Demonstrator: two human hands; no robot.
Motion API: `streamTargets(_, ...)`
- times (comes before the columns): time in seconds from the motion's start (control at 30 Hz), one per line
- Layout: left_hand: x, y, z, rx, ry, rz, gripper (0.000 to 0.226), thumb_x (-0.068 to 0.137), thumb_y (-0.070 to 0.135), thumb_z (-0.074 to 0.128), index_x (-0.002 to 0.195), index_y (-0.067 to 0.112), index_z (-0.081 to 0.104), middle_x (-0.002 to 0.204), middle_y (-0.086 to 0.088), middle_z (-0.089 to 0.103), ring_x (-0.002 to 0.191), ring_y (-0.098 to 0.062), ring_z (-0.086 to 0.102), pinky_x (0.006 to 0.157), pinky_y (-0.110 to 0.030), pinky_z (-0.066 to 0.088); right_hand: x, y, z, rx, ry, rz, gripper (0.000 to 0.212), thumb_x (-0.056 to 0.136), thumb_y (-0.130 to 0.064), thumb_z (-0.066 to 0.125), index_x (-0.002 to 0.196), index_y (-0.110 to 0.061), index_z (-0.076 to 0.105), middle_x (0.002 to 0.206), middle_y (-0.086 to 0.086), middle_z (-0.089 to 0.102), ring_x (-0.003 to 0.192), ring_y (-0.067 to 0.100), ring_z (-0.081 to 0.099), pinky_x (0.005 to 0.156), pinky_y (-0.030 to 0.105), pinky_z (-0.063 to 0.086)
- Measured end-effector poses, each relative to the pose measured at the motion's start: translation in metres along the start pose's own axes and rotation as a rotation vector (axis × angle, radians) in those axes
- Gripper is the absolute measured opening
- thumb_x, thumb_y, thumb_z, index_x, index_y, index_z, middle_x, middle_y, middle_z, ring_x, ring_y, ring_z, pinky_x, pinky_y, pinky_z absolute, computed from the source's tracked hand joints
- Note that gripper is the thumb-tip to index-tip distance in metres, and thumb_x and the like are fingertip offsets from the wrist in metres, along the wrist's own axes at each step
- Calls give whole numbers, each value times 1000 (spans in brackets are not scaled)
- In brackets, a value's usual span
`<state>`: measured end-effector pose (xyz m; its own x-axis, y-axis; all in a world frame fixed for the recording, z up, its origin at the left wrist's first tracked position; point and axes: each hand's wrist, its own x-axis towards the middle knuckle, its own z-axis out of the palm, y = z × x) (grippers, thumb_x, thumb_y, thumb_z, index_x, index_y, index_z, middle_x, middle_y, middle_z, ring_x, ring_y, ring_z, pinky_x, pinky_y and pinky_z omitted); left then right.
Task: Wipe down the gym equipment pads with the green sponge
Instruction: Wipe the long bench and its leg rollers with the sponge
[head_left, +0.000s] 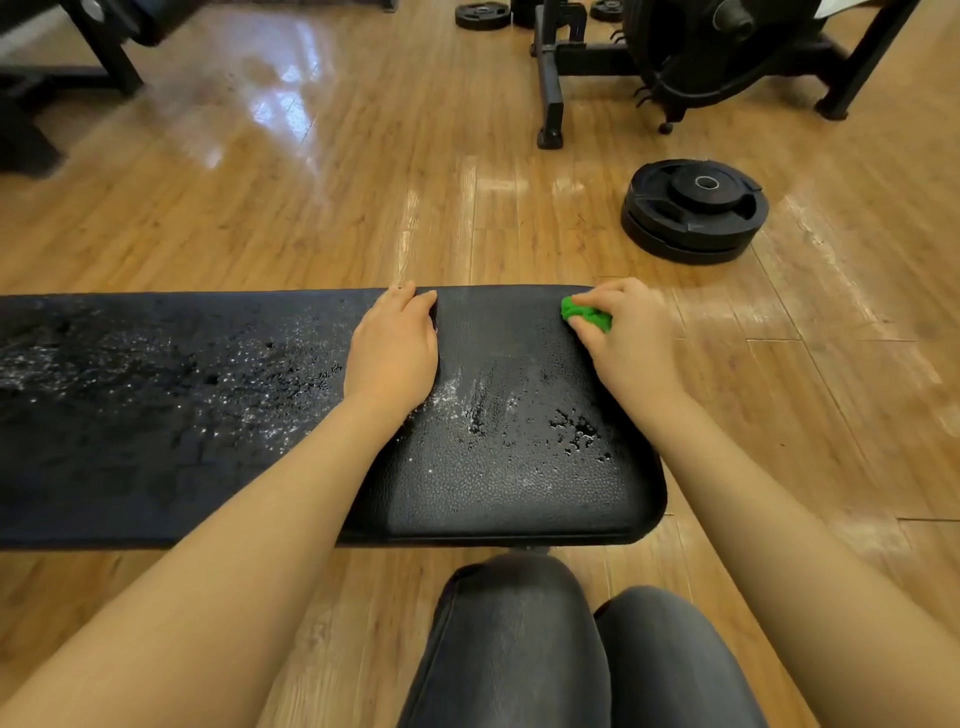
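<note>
A long black bench pad (519, 483) lies across the view in front of me, wet with droplets and white foam streaks. My right hand (621, 338) presses the green sponge (584, 314) against the pad's far right corner, fingers closed over it so only part of the sponge shows. My left hand (395, 348) rests flat, palm down, on the pad near its far edge, at the seam between the two pad sections, holding nothing.
A stack of black weight plates (693, 208) lies on the wooden floor beyond the bench to the right. A black rack frame (553, 78) with a loaded plate stands further back. My knees (519, 639) are just below the pad's near edge.
</note>
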<state>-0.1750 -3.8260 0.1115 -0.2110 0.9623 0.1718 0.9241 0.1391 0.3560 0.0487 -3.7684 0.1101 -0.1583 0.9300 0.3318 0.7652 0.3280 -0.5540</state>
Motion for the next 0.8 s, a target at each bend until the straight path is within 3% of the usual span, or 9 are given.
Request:
streamTargets(0.17, -1, 0, 0, -5, 2, 6, 40, 102, 15, 36, 140, 8, 47, 151, -10, 38, 143, -26, 27, 114, -40, 26, 30, 5, 8, -28, -21, 78, 22, 87, -25, 66, 107, -19, 73, 104, 8, 64, 105, 30, 54, 84, 27, 34)
streamTargets(0.3, -1, 0, -1, -25, 8, -2, 40, 103, 16, 36, 140, 9, 48, 151, -9, 39, 143, -25, 27, 114, -39, 26, -4, 2, -5, 15, -29, 58, 23, 86, -25, 67, 108, -19, 73, 98, 6, 60, 100, 27, 53, 81, 26, 33)
streamTargets(0.5, -2, 1, -3, -66, 19, -11, 40, 101, 22, 42, 139, 11, 49, 150, -7, 40, 143, -21, 28, 113, -36, 24, -65, -6, -22, 61, 60, 16, 20, 82, -17, 74, 102, -18, 75, 95, -3, 61, 90, 20, 49, 73, 7, 26)
streamTargets(0.8, -2, 1, -2, -38, 32, -20, 48, 98, 39, 50, 138, 14, 51, 150, -2, 41, 143, -18, 28, 113, -37, 26, -69, -10, -14, 82, 118, 20, 19, 86, -17, 69, 105, -16, 74, 100, -1, 60, 93, 15, 41, 78, 9, 25)
